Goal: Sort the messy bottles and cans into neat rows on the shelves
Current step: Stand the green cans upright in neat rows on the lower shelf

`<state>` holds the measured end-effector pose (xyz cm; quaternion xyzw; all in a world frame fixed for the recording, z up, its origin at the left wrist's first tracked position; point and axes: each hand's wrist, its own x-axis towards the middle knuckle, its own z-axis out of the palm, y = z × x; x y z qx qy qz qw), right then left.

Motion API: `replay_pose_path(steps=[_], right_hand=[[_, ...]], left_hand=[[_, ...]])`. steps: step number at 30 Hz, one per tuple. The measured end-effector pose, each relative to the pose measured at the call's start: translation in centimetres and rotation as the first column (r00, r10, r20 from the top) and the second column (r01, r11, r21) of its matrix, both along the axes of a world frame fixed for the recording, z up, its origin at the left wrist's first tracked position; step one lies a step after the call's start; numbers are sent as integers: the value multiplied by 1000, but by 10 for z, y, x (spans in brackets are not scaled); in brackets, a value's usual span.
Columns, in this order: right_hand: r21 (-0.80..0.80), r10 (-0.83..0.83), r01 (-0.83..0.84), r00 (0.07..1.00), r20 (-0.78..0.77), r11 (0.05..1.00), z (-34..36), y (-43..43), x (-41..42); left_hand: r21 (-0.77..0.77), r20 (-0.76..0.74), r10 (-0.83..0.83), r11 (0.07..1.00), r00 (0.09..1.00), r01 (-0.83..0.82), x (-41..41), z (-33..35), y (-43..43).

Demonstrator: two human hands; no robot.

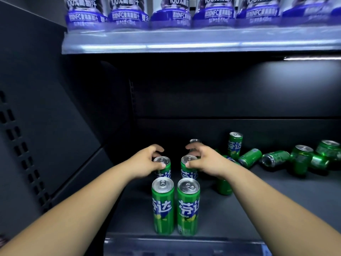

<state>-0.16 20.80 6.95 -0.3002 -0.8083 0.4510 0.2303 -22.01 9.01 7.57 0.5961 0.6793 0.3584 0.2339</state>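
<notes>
Dark grey cabinet walls (46, 108), perforated left side panel (16, 137), light strip (311, 58) under upper shelf edge (184, 46).

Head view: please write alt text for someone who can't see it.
Both hands grip upright green cans on a dark shelf: left hand on one can, right hand on its neighbour, behind two front cans already standing side by side. To the right, loose cans lie jumbled; purple-labelled bottles line the shelf above.

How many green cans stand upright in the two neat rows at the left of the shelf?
4: two in front, and one under each hand behind them. A fifth top shows behind the right hand, so more may be hidden.
</notes>
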Motion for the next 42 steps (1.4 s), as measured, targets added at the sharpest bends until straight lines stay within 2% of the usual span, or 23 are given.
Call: replay_pose_path(steps=[6,13,18,24,30,35,38,42], right_hand=[[-98,104,-108,994,-40,989,5,-12,9],[-135,194,-200,979,-58,970,3,-17,10],[-197,213,-227,973,-88,954,3,-19,12],[-208,229,-231,973,-33,950,4,-28,14],[-229,187,-200,979,-79,953,-2,-32,12],[-188,110,-127,989,-95,974,-1,-32,21],[-120,63,-71,996,-69,990,3,-30,34],[-97,-32,21,993,-116,995,3,-21,60]], left_hand=[[-16,-1,-78,997,997,78,1,4,-5],[-82,17,-242,967,970,242,8,12,-17],[-108,52,-277,953,959,281,8,15,-20],[-134,114,-274,948,955,289,7,13,-19],[-124,55,-206,969,977,211,13,14,-19],[-21,-63,-158,987,985,157,21,15,-13],[0,-62,-178,984,982,178,27,20,-6],[18,-156,-202,978,967,207,47,31,8]])
